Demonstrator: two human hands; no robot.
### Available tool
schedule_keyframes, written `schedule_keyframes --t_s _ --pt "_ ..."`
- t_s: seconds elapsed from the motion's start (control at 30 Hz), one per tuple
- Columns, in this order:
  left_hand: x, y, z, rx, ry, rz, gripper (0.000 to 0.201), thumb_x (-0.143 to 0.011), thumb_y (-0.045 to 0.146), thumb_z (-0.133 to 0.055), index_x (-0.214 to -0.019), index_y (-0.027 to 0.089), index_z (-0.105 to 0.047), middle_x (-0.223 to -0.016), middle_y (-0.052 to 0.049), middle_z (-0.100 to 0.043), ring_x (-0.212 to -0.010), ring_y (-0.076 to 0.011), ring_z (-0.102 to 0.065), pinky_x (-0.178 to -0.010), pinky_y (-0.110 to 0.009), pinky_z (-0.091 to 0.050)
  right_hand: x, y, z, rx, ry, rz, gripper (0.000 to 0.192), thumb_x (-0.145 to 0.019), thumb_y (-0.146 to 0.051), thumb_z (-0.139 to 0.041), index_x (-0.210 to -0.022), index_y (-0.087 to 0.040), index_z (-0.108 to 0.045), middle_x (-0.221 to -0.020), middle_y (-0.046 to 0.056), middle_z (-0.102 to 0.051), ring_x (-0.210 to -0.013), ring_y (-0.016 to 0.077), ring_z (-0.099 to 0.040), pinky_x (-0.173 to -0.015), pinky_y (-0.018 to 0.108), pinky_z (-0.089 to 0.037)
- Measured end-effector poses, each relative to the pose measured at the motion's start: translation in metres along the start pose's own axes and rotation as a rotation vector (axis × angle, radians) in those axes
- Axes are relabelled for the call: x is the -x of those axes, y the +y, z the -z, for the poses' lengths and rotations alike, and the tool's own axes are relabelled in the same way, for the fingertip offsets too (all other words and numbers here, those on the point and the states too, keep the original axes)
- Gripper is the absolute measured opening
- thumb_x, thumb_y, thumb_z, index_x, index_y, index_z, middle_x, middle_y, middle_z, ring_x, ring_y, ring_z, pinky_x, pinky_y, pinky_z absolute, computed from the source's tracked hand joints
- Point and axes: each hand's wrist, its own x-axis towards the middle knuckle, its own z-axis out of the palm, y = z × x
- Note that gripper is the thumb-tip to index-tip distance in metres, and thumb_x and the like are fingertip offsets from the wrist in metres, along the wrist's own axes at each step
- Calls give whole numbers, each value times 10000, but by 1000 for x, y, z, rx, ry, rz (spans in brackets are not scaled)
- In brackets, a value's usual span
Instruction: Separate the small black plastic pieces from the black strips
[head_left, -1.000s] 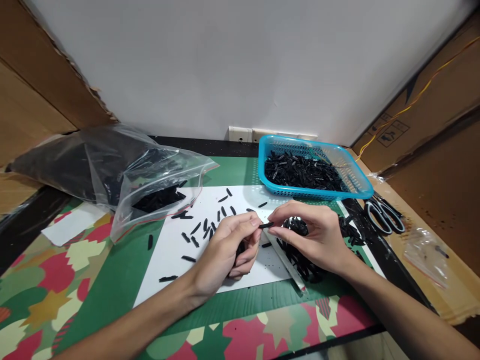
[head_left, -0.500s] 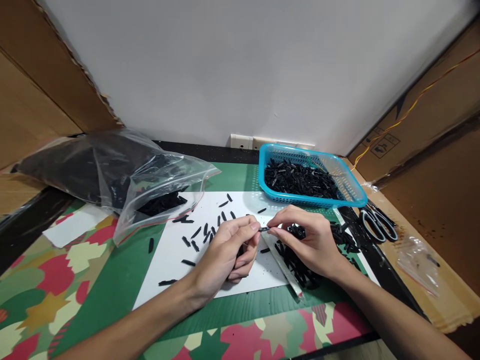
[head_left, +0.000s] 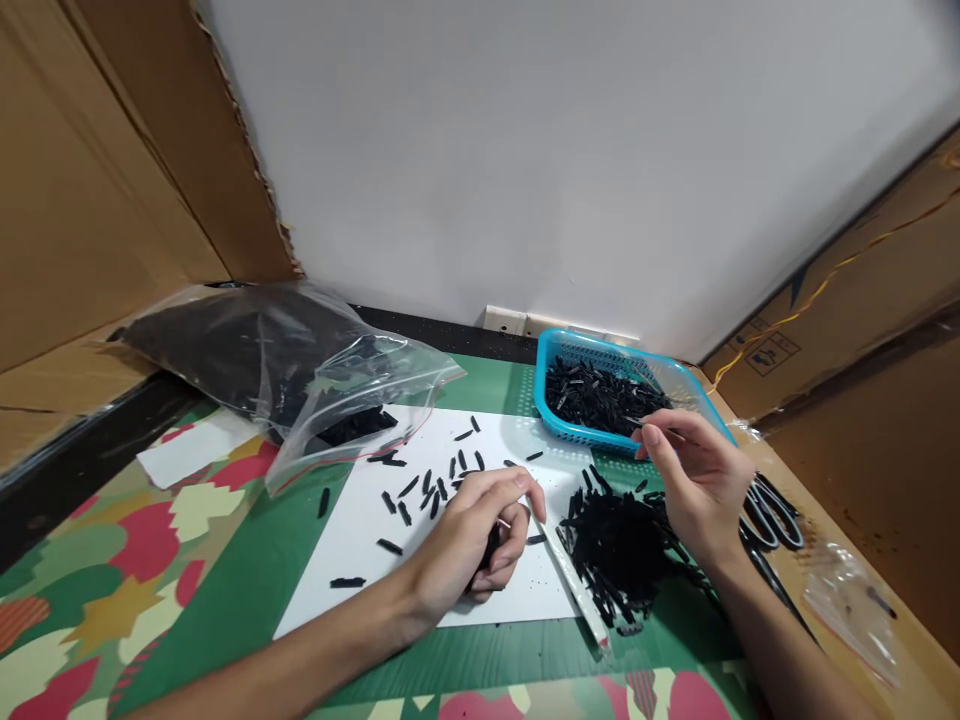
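Curled around dark pieces in its palm, my left hand [head_left: 487, 530] is over the white sheet [head_left: 360, 510]; the pieces look like the small black strips [head_left: 390, 546] scattered there. My right hand [head_left: 705, 480] is raised at the near right edge of the blue basket [head_left: 541, 385]. Its thumb and fingers are pinched close together. Something thin shows at the fingertips, too small to make out. Many black strips [head_left: 592, 395] lie in the basket. Below the right hand is a dark pile of black strips [head_left: 619, 545].
A large clear zip bag [head_left: 225, 350] of black material lies at the left, its mouth over the sheet. A pale flat stick-like strip [head_left: 574, 585] lies beside the pile. Scissors [head_left: 772, 510] and a small plastic bag [head_left: 851, 610] are at the right. Cardboard stands on both sides.
My right hand has left my left hand and moved right and away to the basket's edge. The small black strip is no longer between the two hands. The camera view has shifted.
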Motion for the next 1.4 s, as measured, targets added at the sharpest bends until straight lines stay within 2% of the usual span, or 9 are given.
schedule_keyframes --t_s 0.17,0.33,0.43,0.53,0.6,0.77,0.97,1.2,1.4 --pt "1 1 0 41 -6 29 380 -1028 530 -429 -875 219 -585 -496 87 -373 -370 -64 -220 -340 -147 -143 -4 1 4 141 27 7 130 -993 -338 -709 -948 -221 -741 -828 15 -716 -755 188 -679 -747 339 -536" --pt "3 2 -2 110 15 -10 337 -1044 577 -357 -1071 293 -538 -576 89 -429 -373 -67 -221 -344 -140 -143 -14 2 7 558 72 138 236 -970 -346 -723 -1165 -214 -732 -1102 98 -767 -998 292 -690 -992 512 -487" --pt "3 0 -4 129 16 -42 326 -1033 617 -371 -1152 337 -487 -629 81 -502 -364 -63 -231 -347 -137 -143 -2 -13 -5 444 -84 257 162 -978 -244 -711 -1136 -209 -728 -1114 112 -730 -1062 285 -677 -942 449 -528" --pt "3 1 -5 170 37 -36 311 -1024 614 -399 -1142 339 -484 -658 79 -504 -372 -58 -220 -346 -132 -126 22 -35 -24 176 -411 397 165 -964 -80 -681 -1084 -188 -712 -992 91 -715 -909 215 -676 -779 345 -548" --pt "3 3 -5 226 72 -20 287 -1026 582 -409 -1083 314 -496 -640 89 -433 -384 -55 -187 -342 -128 -115 37 -46 -36 86 -510 488 182 -955 -52 -682 -1097 -164 -704 -930 88 -719 -817 200 -643 -726 344 -521" --pt "3 14 0 430 155 -29 192 -1007 449 -464 -991 268 -527 -655 90 -331 -424 -58 -126 -321 -129 -140 54 -49 -51 121 -526 604 156 -930 -73 -747 -1055 -151 -693 -841 73 -737 -710 182 -589 -643 332 -449" --pt "2 14 2 452 94 16 220 -1020 446 -464 -1006 254 -569 -660 83 -334 -430 -58 -137 -311 -110 -132 58 -40 -53 169 -566 587 202 -965 -37 -684 -1147 -124 -676 -894 91 -761 -736 185 -634 -662 315 -489" --pt "-1 17 4 454 66 20 217 -1018 418 -473 -955 243 -585 -620 89 -305 -419 -64 -139 -297 -114 -164 61 -44 -54 141 -523 502 115 -1001 -81 -638 -1083 -152 -676 -813 59 -712 -666 156 -621 -609 278 -476" --pt "-1 16 3 316 99 -20 183 -1001 405 -546 -906 248 -548 -576 108 -314 -380 -54 -143 -298 -119 -139 45 -52 -43 -5 -456 227 128 -994 -75 -603 -1003 -192 -652 -834 40 -683 -717 158 -640 -652 278 -505"
